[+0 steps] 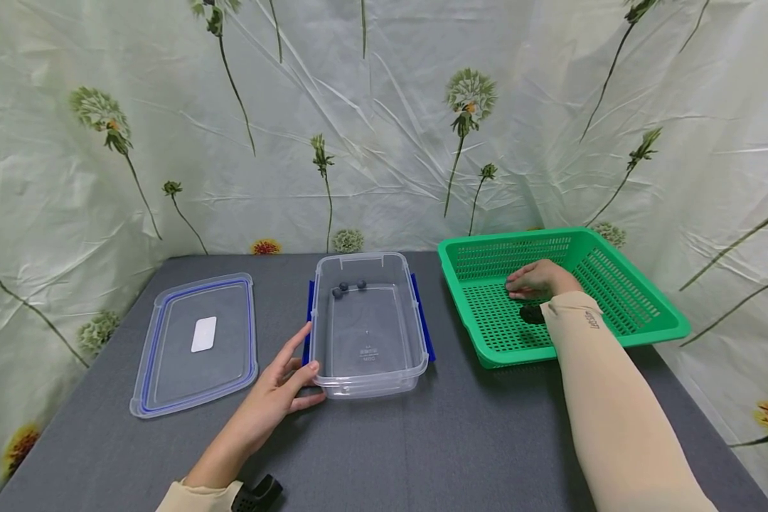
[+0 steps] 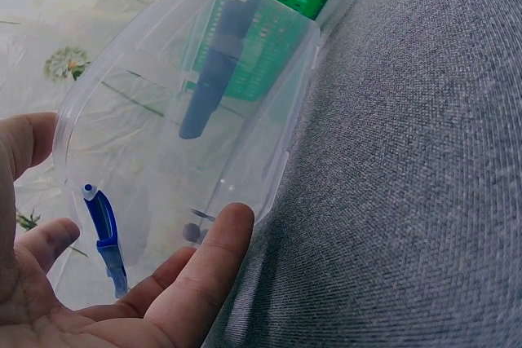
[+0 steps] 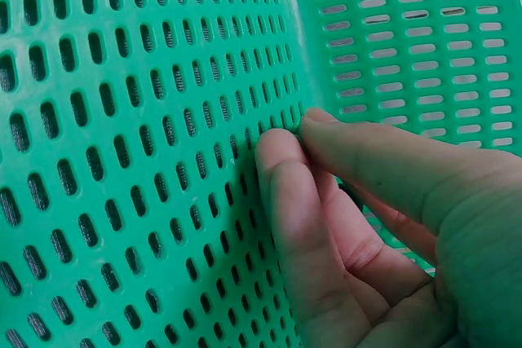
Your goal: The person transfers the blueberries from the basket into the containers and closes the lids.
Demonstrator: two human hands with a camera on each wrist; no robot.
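Observation:
A clear plastic container (image 1: pixel 368 355) stands mid-table with three small dark blue balls (image 1: pixel 348 288) at its far end. My left hand (image 1: pixel 299 364) rests with straight fingers against its near left corner; in the left wrist view the thumb (image 2: pixel 216 246) touches the container's rim (image 2: pixel 277 177). My right hand (image 1: pixel 518 286) lies knuckles up on the floor of the green perforated basket (image 1: pixel 614 284) at the right. In the right wrist view its thumb and forefinger tips (image 3: pixel 281 148) meet on the basket floor (image 3: pixel 122 160), and nothing shows between them.
The container's clear lid (image 1: pixel 195 341) with a blue seal lies flat at the left. Blue latches (image 1: pixel 425 334) hang down the container's sides. A floral cloth backdrop (image 1: pixel 384 142) closes off the far side. Bare grey table (image 1: pixel 448 441) stretches along the front.

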